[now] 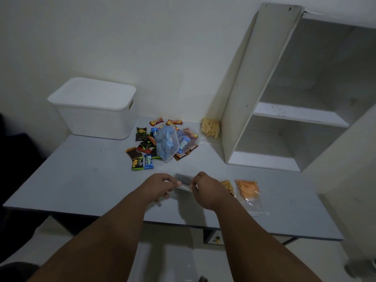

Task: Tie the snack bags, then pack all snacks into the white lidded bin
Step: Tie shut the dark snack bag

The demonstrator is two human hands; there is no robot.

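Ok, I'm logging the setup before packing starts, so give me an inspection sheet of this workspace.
Surface: grey table, dimly lit.
Job's things: white bin, lid on, back left; wrapped snacks piled mid-table, blue bag on top; yellow snack bag by the white shelf unit; orange snack bag front right.
Clutter: nothing seen.
Hands: left hand and right hand both pinch a small clear bag.
Cables: nothing seen.
Surroundings: white shelf unit at right.

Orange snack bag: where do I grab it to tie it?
Pinch the orange snack bag's empty clear end, reaching from the table's front edge. The orange snacks sit bunched in the far half, so the near end lies flat and loose.
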